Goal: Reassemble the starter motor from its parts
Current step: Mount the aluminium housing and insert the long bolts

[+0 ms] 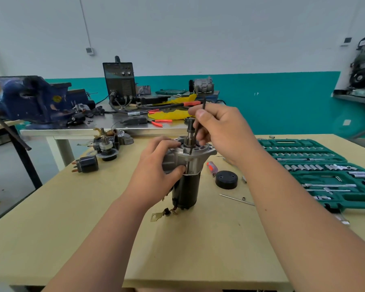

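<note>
Left hand (156, 165) wraps the alloy nose of the starter motor (185, 186), upright on the table (93, 239); right hand (219, 127) pinches a long through bolt (193, 142), tip at a housing hole. Risk imo: bolt goes in crooked and binds, or the tall body tips. Black cap (226, 179) at 3 o'clock and socket case (316, 165) beyond crowd that side; 7 to 9 o'clock is roomy, near edge well off.

Wall (198, 28) white above, teal band (282, 102) below. Thin conduit (84, 22) drops to a small wall box (90, 51). Grey floor (6, 169) at left. Tan workbench (93, 239) in front; metal-topped table (105, 131) behind it. Grey shelf (354, 97) at far right. Light even, diffuse.
</note>
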### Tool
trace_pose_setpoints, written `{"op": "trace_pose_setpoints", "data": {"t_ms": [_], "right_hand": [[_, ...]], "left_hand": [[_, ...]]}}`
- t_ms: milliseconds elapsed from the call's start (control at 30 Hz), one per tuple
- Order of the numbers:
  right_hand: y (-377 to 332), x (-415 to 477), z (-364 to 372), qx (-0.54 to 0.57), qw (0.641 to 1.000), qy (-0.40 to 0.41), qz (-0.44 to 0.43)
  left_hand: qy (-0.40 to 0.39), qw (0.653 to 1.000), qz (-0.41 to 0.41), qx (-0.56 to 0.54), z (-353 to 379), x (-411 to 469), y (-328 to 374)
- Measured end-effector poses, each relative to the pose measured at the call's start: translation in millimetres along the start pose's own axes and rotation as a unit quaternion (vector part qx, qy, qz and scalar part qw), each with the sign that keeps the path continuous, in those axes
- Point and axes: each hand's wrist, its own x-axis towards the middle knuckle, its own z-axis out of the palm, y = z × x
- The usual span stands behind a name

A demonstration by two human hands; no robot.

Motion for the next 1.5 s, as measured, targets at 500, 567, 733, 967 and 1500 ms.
{"op": "trace_pose_setpoints", "data": {"t_ms": [500, 567, 733, 967, 1500], "right_hand": [[11.3, 5.1, 7.7, -0.052, 0.998, -0.011, -0.028], [11.1, 4.4, 7.2, -0.052, 0.998, -0.005, -0.033], [13.6, 4.3, 8.9, -0.046, 0.998, 0.033, -0.014], [20.0, 7.3, 12.5, -0.054, 0.993, 0.104, -0.012], [31.4, -1.1, 8.4, 0.051, 0.998, 0.04, -0.029]], "left_hand": [[0.042, 0.998, -0.042, -0.027, 2.1, 6.5, 14.1], [0.064, 0.997, -0.037, 0.024, 3.9, 13.0, 17.3], [0.094, 0.995, -0.03, 0.024, 6.1, 18.3, 25.4], [0.048, 0.998, -0.001, 0.051, 4.4, 32.5, 39.6], [0.003, 1.0, 0.025, -0.005, -0.2, 32.4, 34.3]]}}
